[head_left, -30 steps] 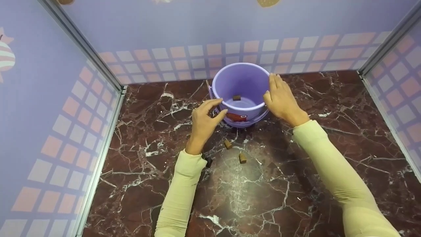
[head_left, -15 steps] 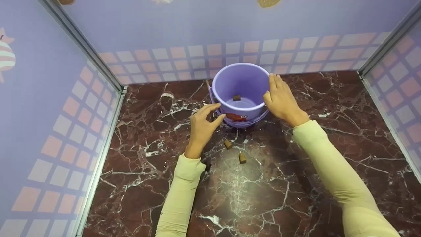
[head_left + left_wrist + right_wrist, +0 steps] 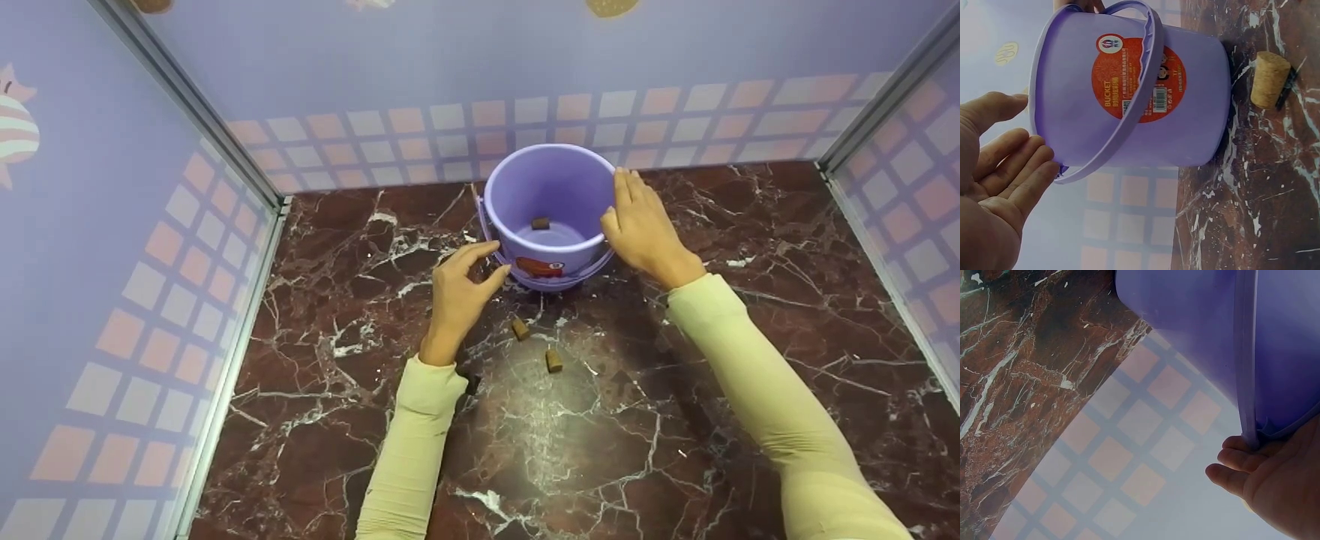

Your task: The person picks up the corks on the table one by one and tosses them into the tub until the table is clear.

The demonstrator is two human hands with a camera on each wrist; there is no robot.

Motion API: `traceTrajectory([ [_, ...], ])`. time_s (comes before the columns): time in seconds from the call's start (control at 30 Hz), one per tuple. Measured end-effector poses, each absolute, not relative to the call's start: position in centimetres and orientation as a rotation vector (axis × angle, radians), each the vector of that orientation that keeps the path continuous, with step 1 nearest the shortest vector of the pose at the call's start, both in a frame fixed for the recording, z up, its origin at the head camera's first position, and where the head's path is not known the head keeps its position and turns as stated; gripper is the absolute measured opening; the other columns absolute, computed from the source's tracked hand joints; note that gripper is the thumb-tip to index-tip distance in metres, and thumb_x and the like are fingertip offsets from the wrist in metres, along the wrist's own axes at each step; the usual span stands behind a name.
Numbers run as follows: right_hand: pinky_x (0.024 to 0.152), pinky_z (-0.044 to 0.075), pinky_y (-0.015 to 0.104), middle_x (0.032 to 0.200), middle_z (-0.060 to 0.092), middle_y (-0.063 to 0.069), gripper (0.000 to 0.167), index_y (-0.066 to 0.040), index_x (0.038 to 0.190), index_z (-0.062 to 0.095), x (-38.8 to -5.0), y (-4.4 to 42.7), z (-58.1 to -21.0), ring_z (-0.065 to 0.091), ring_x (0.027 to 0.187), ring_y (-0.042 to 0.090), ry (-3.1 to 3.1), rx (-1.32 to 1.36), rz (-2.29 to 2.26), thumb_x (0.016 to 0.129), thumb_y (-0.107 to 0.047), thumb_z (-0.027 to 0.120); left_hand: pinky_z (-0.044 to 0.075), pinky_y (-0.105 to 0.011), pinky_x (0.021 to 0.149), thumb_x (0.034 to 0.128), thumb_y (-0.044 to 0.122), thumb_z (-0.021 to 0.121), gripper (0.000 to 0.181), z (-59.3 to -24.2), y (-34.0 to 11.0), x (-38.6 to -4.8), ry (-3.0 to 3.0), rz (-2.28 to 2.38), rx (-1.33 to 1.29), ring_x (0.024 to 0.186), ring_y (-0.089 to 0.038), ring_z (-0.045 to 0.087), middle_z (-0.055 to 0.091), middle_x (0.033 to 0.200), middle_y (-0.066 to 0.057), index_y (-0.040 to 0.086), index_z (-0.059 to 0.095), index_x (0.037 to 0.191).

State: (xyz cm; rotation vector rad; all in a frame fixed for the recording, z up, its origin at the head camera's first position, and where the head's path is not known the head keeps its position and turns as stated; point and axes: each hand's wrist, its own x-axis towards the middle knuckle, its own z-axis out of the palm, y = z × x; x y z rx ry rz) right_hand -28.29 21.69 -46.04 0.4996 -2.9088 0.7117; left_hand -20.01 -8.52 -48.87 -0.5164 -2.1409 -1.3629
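Observation:
A purple bucket (image 3: pixel 551 196) with a red label stands upright, one brown cork stopper (image 3: pixel 540 223) lying on its bottom. My right hand (image 3: pixel 649 229) holds the bucket's rim on the right side, the thumb over the rim and the fingers along the outside by the handle's joint (image 3: pixel 1257 433). To the left of the bucket is my left hand (image 3: pixel 459 294), thumb and fingers apart with nothing between them; in the left wrist view its fingers (image 3: pixel 1019 169) are near the rim. Two more cork stoppers, a nearer one (image 3: pixel 553 361) and a farther one (image 3: pixel 520 328), lie in front.
The bucket's handle (image 3: pixel 1129 115) hangs down over its front. A dark red marble-patterned surface (image 3: pixel 570 450) lies beneath everything. Purple checkered panels stand close behind the bucket (image 3: pixel 405 142) and at both sides (image 3: pixel 150 285), with grey metal strips in the corners.
My left hand has drawn back slightly from the bucket's rim, down and to the left. My right hand, the bucket and the cork stoppers have stayed in place.

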Motion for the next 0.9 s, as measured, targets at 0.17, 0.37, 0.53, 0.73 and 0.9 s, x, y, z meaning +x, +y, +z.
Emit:
traceTrajectory([
  [0.17, 0.131, 0.006, 0.052, 0.167, 0.019, 0.038, 0.071, 0.016, 0.162, 0.016, -28.3, 21.7, -46.0, 0.013, 0.159, 0.049, -2.909, 0.497, 0.722, 0.106, -0.022, 0.038, 0.056, -0.034, 0.102, 0.0838, 0.004, 0.090, 0.034, -49.3, -8.6, -19.8, -2.158, -1.380, -0.500, 0.109, -0.032, 0.074, 0.077, 0.116, -0.017, -0.006, 0.079, 0.114],
  [0.37, 0.131, 0.008, 0.054, 0.166, 0.021, 0.040, 0.070, 0.017, 0.161, 0.018, -28.3, 21.7, -46.0, 0.015, 0.158, 0.050, -2.891, 0.512, 0.719, 0.105, -0.019, 0.039, 0.055, -0.035, 0.105, 0.0826, 0.002, 0.090, 0.034, -49.8, -8.7, -19.7, -2.194, -1.355, -0.479, 0.108, -0.032, 0.074, 0.078, 0.115, -0.016, -0.006, 0.078, 0.114],
  [0.53, 0.131, 0.009, 0.055, 0.166, 0.020, 0.041, 0.069, 0.019, 0.160, 0.017, -28.3, 21.7, -46.0, 0.015, 0.158, 0.051, -2.883, 0.524, 0.708, 0.105, -0.018, 0.037, 0.056, -0.034, 0.102, 0.0828, 0.002, 0.090, 0.034, -50.2, -8.7, -19.6, -2.218, -1.351, -0.464, 0.107, -0.031, 0.074, 0.078, 0.116, -0.015, -0.005, 0.079, 0.114],
  [0.73, 0.131, 0.010, 0.055, 0.165, 0.022, 0.040, 0.071, 0.018, 0.160, 0.018, -28.2, 21.7, -46.0, 0.016, 0.157, 0.051, -2.882, 0.522, 0.705, 0.105, -0.024, 0.033, 0.057, -0.034, 0.102, 0.0837, 0.003, 0.090, 0.034, -50.6, -8.8, -19.4, -2.230, -1.372, -0.463, 0.110, -0.030, 0.074, 0.078, 0.116, -0.015, -0.005, 0.079, 0.114],
  [0.9, 0.131, 0.010, 0.054, 0.165, 0.022, 0.040, 0.072, 0.018, 0.160, 0.018, -28.3, 21.7, -46.1, 0.017, 0.157, 0.051, -2.881, 0.518, 0.703, 0.105, -0.025, 0.034, 0.057, -0.034, 0.100, 0.0834, 0.005, 0.091, 0.034, -51.2, -8.9, -19.3, -2.239, -1.385, -0.458, 0.110, -0.029, 0.074, 0.078, 0.116, -0.014, -0.004, 0.079, 0.115],
])
